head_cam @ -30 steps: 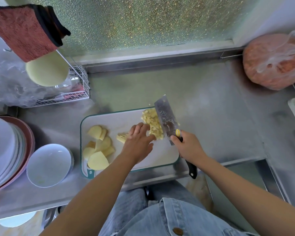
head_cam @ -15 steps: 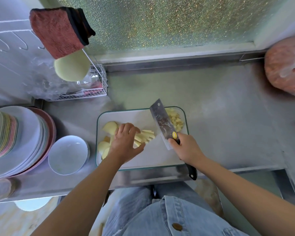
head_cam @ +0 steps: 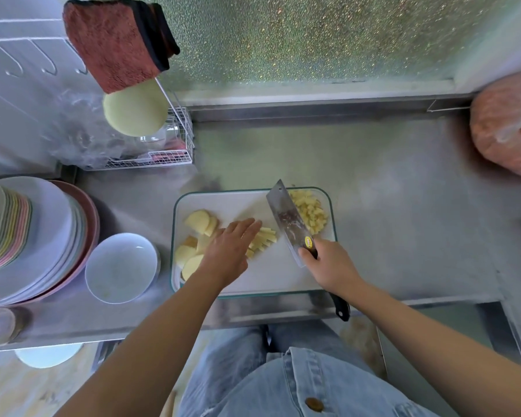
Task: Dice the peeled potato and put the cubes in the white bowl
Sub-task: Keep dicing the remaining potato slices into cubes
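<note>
Head view, step in hand: I am midway through dicing; a bundle of potato sticks lies on the cutting board, waiting to be cut across into cubes.
Head view, left grip: my left hand lies flat and open over the near ends of the sticks, fingers spread, pressing rather than clasping.
Head view, right grip: my right hand is closed round the handle of the cleaver; the blade points away from me, just right of the sticks.
Head view, finished cubes: a heap of potato cubes sits just beyond the blade, on the board's far right corner.
Head view, uncut slices: potato slices wait left of my left hand.
Head view, white bowl: on the table left of the board, holding no cubes yet.
Next move, my judgement: curl my fingertips back, then chop across the sticks.
Change from half a second ago: my left hand has flattened and slid right along the sticks; the cleaver has barely moved.
</note>
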A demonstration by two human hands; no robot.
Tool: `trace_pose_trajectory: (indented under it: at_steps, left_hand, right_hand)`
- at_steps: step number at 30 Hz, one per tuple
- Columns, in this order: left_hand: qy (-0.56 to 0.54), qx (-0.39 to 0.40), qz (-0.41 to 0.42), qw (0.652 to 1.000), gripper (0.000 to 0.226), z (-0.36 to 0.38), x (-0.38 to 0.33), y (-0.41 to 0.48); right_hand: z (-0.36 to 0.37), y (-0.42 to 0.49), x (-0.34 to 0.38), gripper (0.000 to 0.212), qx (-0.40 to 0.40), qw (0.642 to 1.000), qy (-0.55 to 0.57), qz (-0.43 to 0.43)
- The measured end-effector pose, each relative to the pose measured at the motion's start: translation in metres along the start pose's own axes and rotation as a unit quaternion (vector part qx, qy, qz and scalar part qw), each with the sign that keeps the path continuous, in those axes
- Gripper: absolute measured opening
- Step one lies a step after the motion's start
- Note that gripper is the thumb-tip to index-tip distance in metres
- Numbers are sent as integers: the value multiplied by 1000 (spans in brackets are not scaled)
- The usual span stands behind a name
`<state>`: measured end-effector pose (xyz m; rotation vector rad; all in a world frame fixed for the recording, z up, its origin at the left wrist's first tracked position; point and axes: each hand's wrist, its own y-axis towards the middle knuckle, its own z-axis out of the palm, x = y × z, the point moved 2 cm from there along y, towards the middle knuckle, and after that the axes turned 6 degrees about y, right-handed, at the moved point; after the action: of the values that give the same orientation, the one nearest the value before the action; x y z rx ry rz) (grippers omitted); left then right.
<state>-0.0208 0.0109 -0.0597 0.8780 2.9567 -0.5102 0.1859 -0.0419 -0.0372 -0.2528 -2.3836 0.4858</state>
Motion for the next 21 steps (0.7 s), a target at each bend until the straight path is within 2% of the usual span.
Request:
trace_pose_trajectory:
  at_steps: [3,8,15,21]
  left_hand:
    - [2,23,13,1000,67,-4,-3,10]
    - [-3,19,-11,1000,62,-3,-8,11]
    - [-93,-9,-109,990,63,9,-28,3]
    - [-88,-20,-114,989,71,10,-26,2]
  right_hand:
    - [0,-3,-1,40,-3,999,-35,3]
    - [3,-5,0,38,2,998,-59,19]
    - [14,0,11,31,15,996,-84,7]
    - [12,6,15,27,18,993,-118,-21]
